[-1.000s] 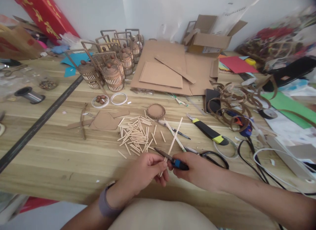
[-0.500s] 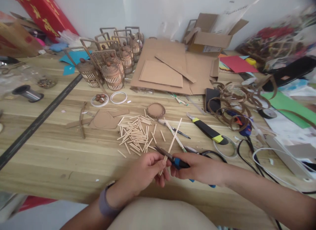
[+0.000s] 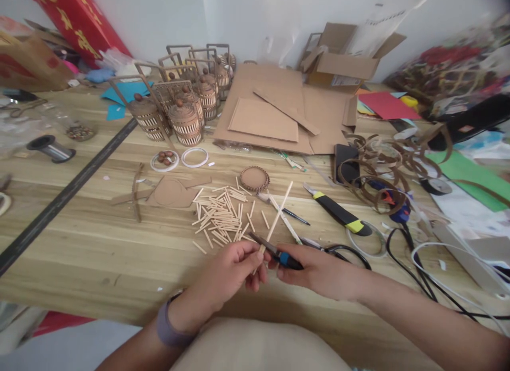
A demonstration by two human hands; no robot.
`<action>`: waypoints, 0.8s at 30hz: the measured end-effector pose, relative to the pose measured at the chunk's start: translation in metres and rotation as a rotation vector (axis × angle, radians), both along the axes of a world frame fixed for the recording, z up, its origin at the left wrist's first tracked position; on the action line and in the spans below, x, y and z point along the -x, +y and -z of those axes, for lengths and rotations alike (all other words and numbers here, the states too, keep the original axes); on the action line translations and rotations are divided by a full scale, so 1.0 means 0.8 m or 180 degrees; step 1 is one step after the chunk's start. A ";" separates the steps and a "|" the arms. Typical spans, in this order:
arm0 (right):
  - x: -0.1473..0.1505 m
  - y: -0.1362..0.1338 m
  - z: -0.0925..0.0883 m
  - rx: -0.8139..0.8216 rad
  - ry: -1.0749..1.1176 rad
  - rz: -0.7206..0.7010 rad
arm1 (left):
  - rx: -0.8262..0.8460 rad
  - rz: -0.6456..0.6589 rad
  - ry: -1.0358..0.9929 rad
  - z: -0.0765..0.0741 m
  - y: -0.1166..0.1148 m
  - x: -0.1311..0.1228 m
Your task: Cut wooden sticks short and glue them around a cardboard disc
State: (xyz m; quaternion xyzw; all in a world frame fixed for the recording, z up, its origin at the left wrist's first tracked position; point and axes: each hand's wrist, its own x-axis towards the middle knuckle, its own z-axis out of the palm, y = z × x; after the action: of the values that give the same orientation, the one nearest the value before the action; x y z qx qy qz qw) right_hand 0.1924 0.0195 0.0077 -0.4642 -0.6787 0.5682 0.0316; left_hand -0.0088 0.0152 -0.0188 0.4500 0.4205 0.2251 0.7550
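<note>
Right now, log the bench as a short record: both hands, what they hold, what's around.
left_hand: left hand pinching a thin wooden stick
right_hand: right hand gripping a blue-and-black-handled tool
tool_position: blades at the stick, beside the left fingertips
beyond_hands: loose pile of short sticks
right_of_pile: black-and-yellow utility knife, lying flat
back_left: lidded baskets, tall handles
back_centre: flat cardboard sheets

Your sticks at mid-frame are pale cream; your tool, lower centre, is black and blue. Your wristband, lower left, is mauve. Upper left, your baskets carry brown-and-cream stripes. The blurred heap at upper right seems mottled red and brown.
</note>
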 end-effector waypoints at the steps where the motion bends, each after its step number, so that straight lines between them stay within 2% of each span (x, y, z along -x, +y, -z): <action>1: -0.004 0.000 0.000 -0.0099 -0.0165 -0.0002 | -0.0074 -0.0054 0.0063 0.000 0.002 0.004; 3: -0.013 -0.002 0.002 -0.0549 -0.0664 0.0128 | -0.0210 -0.0181 0.0240 0.001 0.006 0.011; 5: -0.018 -0.005 0.003 -0.1331 -0.0988 0.0348 | -0.0319 -0.0136 0.0426 0.000 0.009 0.015; 8: -0.015 -0.006 0.005 -0.2629 -0.0941 0.0515 | -0.0572 0.0270 0.0655 -0.002 0.011 0.015; 10: -0.007 -0.004 0.008 -0.3136 -0.0918 0.0430 | -0.0832 0.0487 0.0863 -0.005 0.010 0.011; 13: 0.006 0.002 0.016 -0.3268 -0.1194 0.0310 | -0.1323 0.0586 0.1393 -0.007 0.007 0.004; 18: 0.018 0.004 0.031 -0.3422 -0.1843 0.0349 | -0.2214 0.0506 0.2493 -0.001 0.004 -0.002; 21: 0.023 0.003 0.033 -0.3468 -0.2053 0.0492 | -0.2512 0.0553 0.2813 0.002 0.003 -0.004; 24: 0.032 0.001 0.033 -0.3355 -0.2229 0.0605 | -0.2579 0.0599 0.3017 0.001 0.003 -0.007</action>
State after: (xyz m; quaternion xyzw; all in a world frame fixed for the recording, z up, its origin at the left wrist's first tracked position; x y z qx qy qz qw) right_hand 0.1670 0.0205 -0.0185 -0.6026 -0.7931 -0.0324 0.0823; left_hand -0.0034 0.0173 -0.0197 0.7862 0.5493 0.0752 0.2729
